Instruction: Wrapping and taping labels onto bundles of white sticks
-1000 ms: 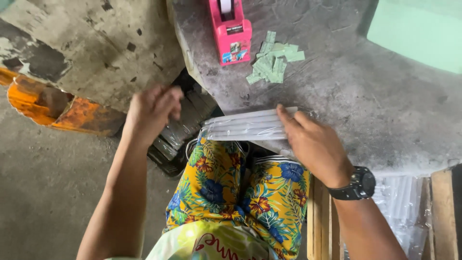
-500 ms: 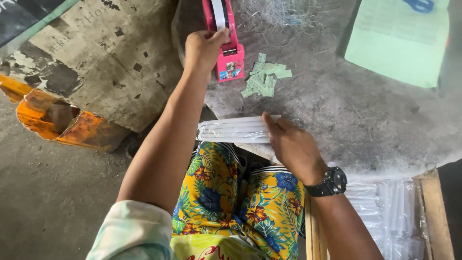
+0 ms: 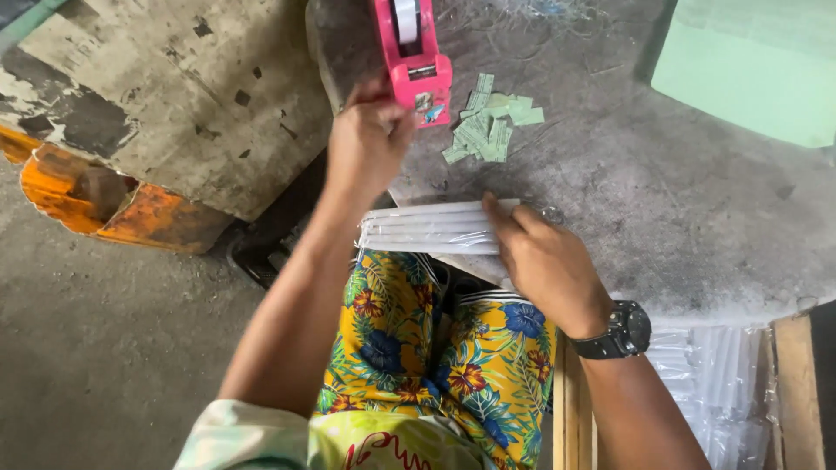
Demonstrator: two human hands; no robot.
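Note:
My left hand (image 3: 366,148) hovers just below and left of a pink tape dispenser (image 3: 416,61) on the grey round table (image 3: 662,218). Its fingers are pinched together, and I cannot see what is between them. My right hand (image 3: 544,261), with a black watch (image 3: 620,331) on the wrist, presses down on a flat bundle of white tubes in clear plastic (image 3: 427,231). The bundle lies across the table's near edge, above my lap.
A small heap of pale green paper slips (image 3: 489,126) lies right of the dispenser. A green sheet (image 3: 749,70) covers the far right corner. More wrapped white tubes (image 3: 714,374) sit in a wooden crate (image 3: 797,392) at lower right. A rusty orange metal part (image 3: 104,200) is on the floor at left.
My left hand rose from the bundle's left end to the dispenser, then drew back toward me with its fingers pinched. My right hand stayed on the bundle.

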